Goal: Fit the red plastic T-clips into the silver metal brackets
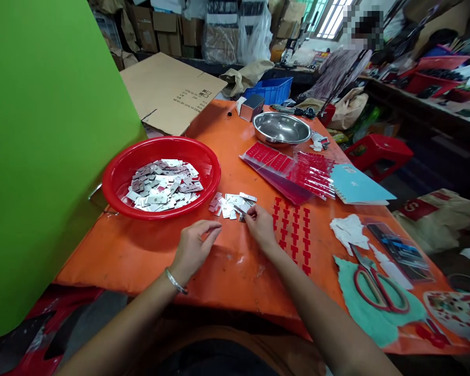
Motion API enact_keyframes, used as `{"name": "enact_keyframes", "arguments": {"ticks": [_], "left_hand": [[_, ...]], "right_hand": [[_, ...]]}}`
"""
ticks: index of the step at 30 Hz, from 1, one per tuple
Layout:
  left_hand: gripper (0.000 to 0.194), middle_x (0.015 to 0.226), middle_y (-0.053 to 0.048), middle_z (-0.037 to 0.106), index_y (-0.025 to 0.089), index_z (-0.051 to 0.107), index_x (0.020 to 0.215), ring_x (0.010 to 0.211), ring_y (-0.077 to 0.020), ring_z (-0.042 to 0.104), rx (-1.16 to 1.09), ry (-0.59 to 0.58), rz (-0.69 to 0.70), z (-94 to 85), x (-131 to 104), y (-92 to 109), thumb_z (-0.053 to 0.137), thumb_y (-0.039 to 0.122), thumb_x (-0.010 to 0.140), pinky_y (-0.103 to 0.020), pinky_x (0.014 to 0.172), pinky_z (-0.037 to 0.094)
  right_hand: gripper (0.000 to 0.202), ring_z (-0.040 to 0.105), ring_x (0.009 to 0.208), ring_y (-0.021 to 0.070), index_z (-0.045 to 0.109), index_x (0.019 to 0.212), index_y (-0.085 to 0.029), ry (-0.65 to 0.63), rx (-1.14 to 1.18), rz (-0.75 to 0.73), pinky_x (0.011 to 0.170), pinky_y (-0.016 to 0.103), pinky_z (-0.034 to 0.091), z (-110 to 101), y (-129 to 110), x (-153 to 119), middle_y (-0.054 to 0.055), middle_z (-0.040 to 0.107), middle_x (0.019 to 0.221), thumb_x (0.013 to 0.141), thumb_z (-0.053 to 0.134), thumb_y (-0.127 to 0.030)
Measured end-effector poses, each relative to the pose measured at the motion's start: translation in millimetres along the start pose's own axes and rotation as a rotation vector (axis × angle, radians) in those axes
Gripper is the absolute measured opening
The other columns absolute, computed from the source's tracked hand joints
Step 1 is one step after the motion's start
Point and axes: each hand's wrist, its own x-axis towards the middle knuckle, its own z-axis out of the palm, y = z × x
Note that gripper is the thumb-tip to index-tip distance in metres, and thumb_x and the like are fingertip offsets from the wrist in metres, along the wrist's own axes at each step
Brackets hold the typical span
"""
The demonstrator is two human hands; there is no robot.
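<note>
The right hand pinches one small, flat, rectangular silver-grey plate at the near side of a loose pile of similar plates on the orange-covered counter, beside the round red plastic basin. The left hand is released, thumb and fingers slightly parted. The plate is probably light, stiff and slippery; grip opposite edges.

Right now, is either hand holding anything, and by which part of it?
The right hand appears to pinch a small flat piece by one end, between thumb and finger. I see nothing held in the left hand.
</note>
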Motion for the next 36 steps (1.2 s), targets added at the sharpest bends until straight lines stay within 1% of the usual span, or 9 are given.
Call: {"name": "enact_keyframes", "arguments": {"ticks": [3, 6, 9, 12, 15, 20, 26, 30, 36], "left_hand": [[0.024, 0.092, -0.007, 0.07, 0.017, 0.068, 0.091, 0.084, -0.0191, 0.063, -0.179, -0.059, -0.213, 17.8, 0, -13, 0.058, 0.035, 0.079, -0.028, 0.076, 0.048], [0.037, 0.095, -0.009, 0.068, 0.014, 0.062, 0.105, 0.083, -0.0182, 0.064, -0.361, -0.054, -0.308, 29.1, 2, -18, 0.06, 0.04, 0.077, -0.027, 0.074, 0.049], [0.047, 0.085, -0.01, 0.069, 0.01, 0.061, 0.101, 0.071, -0.0166, 0.065, -0.579, -0.183, -0.467, 35.4, 1, -16, 0.061, 0.048, 0.075, -0.028, 0.069, 0.051], [0.05, 0.077, -0.009, 0.069, 0.007, 0.061, 0.095, 0.065, -0.0153, 0.064, -0.763, -0.341, -0.615, 40.2, -4, -14, 0.075, 0.041, 0.061, -0.028, 0.067, 0.052], [0.049, 0.076, -0.009, 0.07, 0.007, 0.062, 0.096, 0.065, -0.016, 0.065, -0.727, -0.301, -0.62, 46.6, -12, -14, 0.08, 0.028, 0.056, -0.028, 0.067, 0.052], [0.017, 0.087, -0.008, 0.071, 0.013, 0.069, 0.088, 0.078, -0.0189, 0.066, -0.301, -0.247, -0.378, 56.0, -24, -14, 0.064, 0.02, 0.073, -0.028, 0.073, 0.051], [0.017, 0.088, -0.003, 0.071, 0.019, 0.069, 0.089, 0.078, -0.0155, 0.065, 0.125, -0.195, 0.012, 58.3, -37, -18, 0.055, 0.015, 0.081, -0.026, 0.074, 0.049], [0.017, 0.084, -0.005, 0.069, 0.018, 0.068, 0.091, 0.08, -0.017, 0.059, 0.326, -0.16, 0.238, 59.9, -40, -29, 0.052, 0.017, 0.084, -0.03, 0.074, 0.049], [0.021, 0.08, -0.006, 0.064, 0.016, 0.067, 0.089, 0.078, -0.0177, 0.053, 0.494, -0.17, 0.355, 60.0, -41, -34, 0.047, 0.021, 0.088, -0.03, 0.071, 0.047]], "right_hand": [[0.006, 0.048, 0.054, 0.0132, 0.051, 0.067, -0.019, 0.023, 0.129, 0.03, 0.053, 0.024, 0.037, -14, -10, -17, -0.002, 0.052, 0.059, 0.073, 0.051, -0.021], [0.008, 0.05, 0.055, 0.0132, 0.053, 0.071, -0.019, -0.034, 0.233, -0.02, 0.053, 0.024, 0.039, -28, -19, -44, -0.002, 0.054, 0.062, 0.077, 0.054, -0.024], [0.008, 0.054, 0.064, 0.015, 0.055, 0.073, -0.02, -0.102, 0.22, -0.218, 0.06, 0.026, 0.044, -37, -22, -71, 0.001, 0.057, 0.069, 0.08, 0.052, -0.021], [0.014, 0.057, 0.084, 0.0177, 0.059, 0.082, -0.02, -0.141, 0.217, -0.382, 0.075, 0.03, 0.046, -41, -17, -92, 0.006, 0.06, 0.089, 0.082, 0.047, -0.014], [0.026, 0.058, 0.088, 0.0178, 0.057, 0.105, -0.02, -0.11, 0.301, -0.242, 0.077, 0.031, 0.048, -44, -10, -105, 0.009, 0.058, 0.103, 0.082, 0.046, -0.013], [0.02, 0.061, 0.082, 0.0193, 0.06, 0.102, -0.018, -0.166, 0.389, 0.009, 0.072, 0.031, 0.05, -45, 0, -117, 0.008, 0.064, 0.094, 0.085, 0.051, -0.026], [0.022, 0.056, 0.088, 0.0209, 0.061, 0.107, -0.02, -0.114, 0.151, -0.176, 0.079, 0.035, 0.046, -38, 8, -125, 0.008, 0.064, 0.094, 0.087, 0.051, -0.021], [0.016, 0.051, 0.082, 0.0211, 0.066, 0.09, -0.02, -0.099, -0.002, -0.284, 0.073, 0.034, 0.045, -33, 9, -118, 0.007, 0.062, 0.083, 0.088, 0.05, -0.021], [0.019, 0.048, 0.077, 0.0215, 0.065, 0.077, -0.018, -0.135, -0.132, -0.354, 0.07, 0.034, 0.044, -28, 4, -109, 0.008, 0.062, 0.077, 0.088, 0.05, -0.02]]}}
